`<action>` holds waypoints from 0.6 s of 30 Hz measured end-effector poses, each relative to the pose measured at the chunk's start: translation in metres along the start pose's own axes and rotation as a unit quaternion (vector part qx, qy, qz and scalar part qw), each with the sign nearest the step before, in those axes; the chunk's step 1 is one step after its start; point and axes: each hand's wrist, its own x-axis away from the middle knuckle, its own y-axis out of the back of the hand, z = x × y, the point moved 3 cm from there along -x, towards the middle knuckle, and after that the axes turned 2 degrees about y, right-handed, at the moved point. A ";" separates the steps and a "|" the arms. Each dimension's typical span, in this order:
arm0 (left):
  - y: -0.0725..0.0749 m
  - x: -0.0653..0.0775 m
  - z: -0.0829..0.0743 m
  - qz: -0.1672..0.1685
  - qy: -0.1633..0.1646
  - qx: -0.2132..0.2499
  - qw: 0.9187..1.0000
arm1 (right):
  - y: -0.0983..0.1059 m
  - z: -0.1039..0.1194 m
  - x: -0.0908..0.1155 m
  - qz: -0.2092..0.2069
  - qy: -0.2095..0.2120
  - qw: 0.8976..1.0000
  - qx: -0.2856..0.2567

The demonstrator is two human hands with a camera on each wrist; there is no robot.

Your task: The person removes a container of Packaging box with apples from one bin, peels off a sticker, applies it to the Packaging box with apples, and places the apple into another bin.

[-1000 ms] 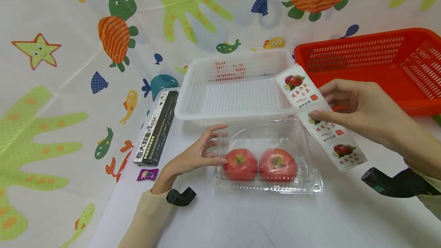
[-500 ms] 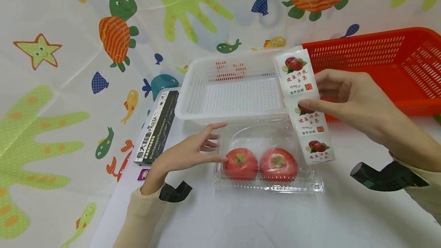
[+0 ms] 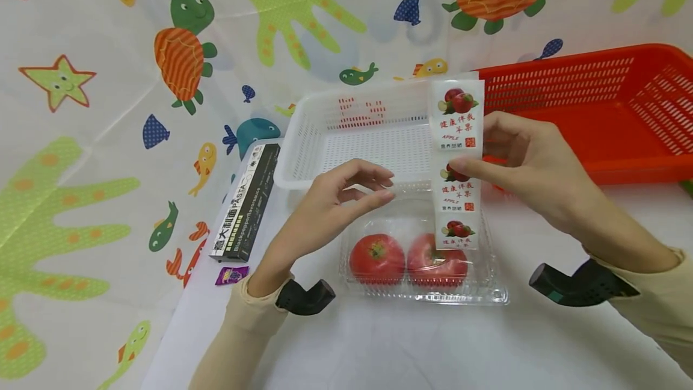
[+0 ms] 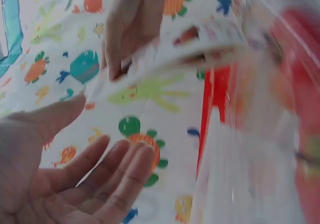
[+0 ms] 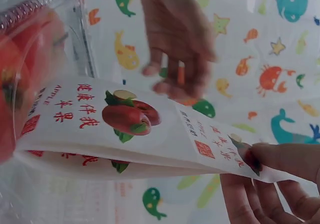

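My right hand [image 3: 530,167] pinches a folded strip of apple stickers [image 3: 459,197] between thumb and fingers. The strip hangs upright over the right part of a clear plastic clamshell box [image 3: 422,294] that holds two red apples [image 3: 377,257]. Printed on each sticker are apples and red lettering; the right wrist view shows the strip [image 5: 140,119] doubled back on itself. To the left, my left hand [image 3: 335,203] is raised above the box, fingers loosely bent and apart from the strip, with nothing in them. In the left wrist view, the left hand [image 4: 95,184] has its palm and fingers spread.
A white plastic basket [image 3: 303,137] stands behind the box, and a red basket [image 3: 595,167] stands at the back right. On the left lie a black pasta box [image 3: 246,203] and a small purple candy packet [image 3: 231,275]. A cartoon-printed cloth [image 3: 108,197] hangs behind.
My right hand has swung the sticker strip from a slant to upright and moved left. The left hand has left the box's left side, rising and moving right toward the strip.
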 end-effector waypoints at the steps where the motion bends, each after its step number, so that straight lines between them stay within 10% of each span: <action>1: -0.003 -0.003 -0.004 -0.004 -0.002 0.024 1.000 | -0.004 0.001 0.000 0.002 0.004 1.000 -0.005; 18: -0.029 -0.022 -0.010 0.010 -0.005 0.129 0.992 | -0.022 0.001 0.001 0.005 0.069 0.997 -0.022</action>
